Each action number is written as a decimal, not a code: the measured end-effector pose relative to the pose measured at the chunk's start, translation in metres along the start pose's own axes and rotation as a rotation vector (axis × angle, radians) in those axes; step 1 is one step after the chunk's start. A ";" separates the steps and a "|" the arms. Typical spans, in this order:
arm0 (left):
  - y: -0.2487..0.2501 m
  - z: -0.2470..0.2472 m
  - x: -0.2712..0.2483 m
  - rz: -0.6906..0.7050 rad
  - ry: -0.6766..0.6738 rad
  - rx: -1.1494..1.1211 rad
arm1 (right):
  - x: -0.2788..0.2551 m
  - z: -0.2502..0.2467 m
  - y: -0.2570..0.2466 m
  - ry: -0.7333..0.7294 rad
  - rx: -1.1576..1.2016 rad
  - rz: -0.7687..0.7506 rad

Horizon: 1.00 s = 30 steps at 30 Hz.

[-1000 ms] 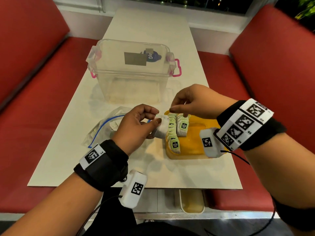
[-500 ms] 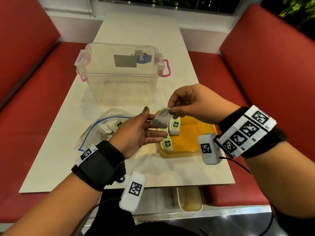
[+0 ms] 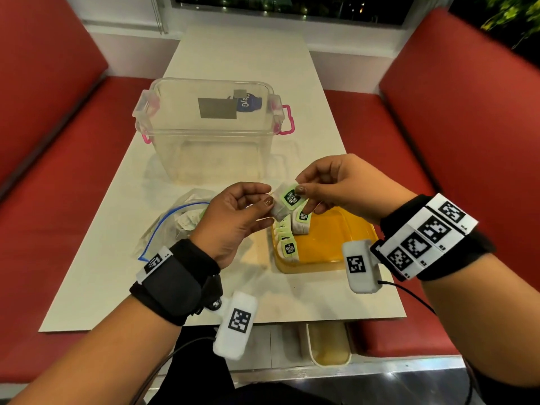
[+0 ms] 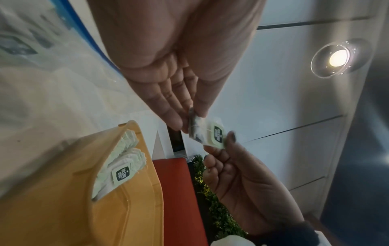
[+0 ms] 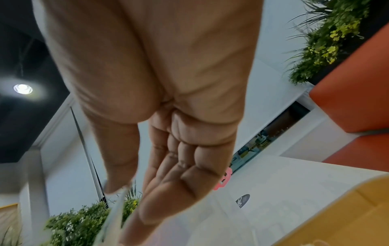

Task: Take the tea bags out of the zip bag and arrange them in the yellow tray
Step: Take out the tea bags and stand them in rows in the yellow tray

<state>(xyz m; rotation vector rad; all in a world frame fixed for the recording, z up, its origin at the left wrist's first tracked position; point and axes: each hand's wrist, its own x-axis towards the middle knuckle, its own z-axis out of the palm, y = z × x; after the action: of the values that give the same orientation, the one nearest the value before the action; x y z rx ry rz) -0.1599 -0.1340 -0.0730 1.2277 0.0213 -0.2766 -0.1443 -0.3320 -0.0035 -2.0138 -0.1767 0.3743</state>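
Note:
Both hands hold one white tea bag with a green label (image 3: 287, 200) in the air above the near-left corner of the yellow tray (image 3: 344, 238). My left hand (image 3: 242, 211) pinches the bag's left end between thumb and fingers (image 4: 179, 119). My right hand (image 3: 327, 185) pinches the green label (image 4: 218, 133) with thumb and forefinger. Several tea bags (image 3: 292, 235) stand in a row along the tray's left side (image 4: 120, 173). The clear zip bag with a blue seal (image 3: 175, 226) lies on the table left of the tray, with more tea bags inside.
A clear plastic box with pink latches (image 3: 213, 127) stands behind the tray and the zip bag. The white table (image 3: 233, 59) runs between two red benches (image 3: 467, 127). The tray sits near the table's front right edge.
The tea bag has turned so its green label faces up. My left hand, open beside it half a second ago, now pinches its end. Both hands have risen slightly.

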 end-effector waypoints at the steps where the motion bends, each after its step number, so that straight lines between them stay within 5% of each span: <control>1: 0.000 0.000 0.000 0.009 -0.001 0.004 | 0.001 0.000 0.000 0.009 -0.029 -0.015; 12: -0.018 -0.005 0.008 0.078 -0.013 0.364 | 0.024 -0.013 0.003 -0.035 -0.366 0.023; 18: -0.037 -0.008 0.008 0.029 0.053 0.786 | 0.041 -0.017 0.016 -0.089 -0.833 0.097; 30: -0.047 -0.007 0.007 -0.083 0.005 0.745 | 0.072 0.009 0.041 -0.219 -0.944 0.261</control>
<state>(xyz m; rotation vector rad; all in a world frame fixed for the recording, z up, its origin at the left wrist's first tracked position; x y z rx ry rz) -0.1629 -0.1432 -0.1197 1.9702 -0.0301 -0.3701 -0.0815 -0.3227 -0.0575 -2.9356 -0.2569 0.7819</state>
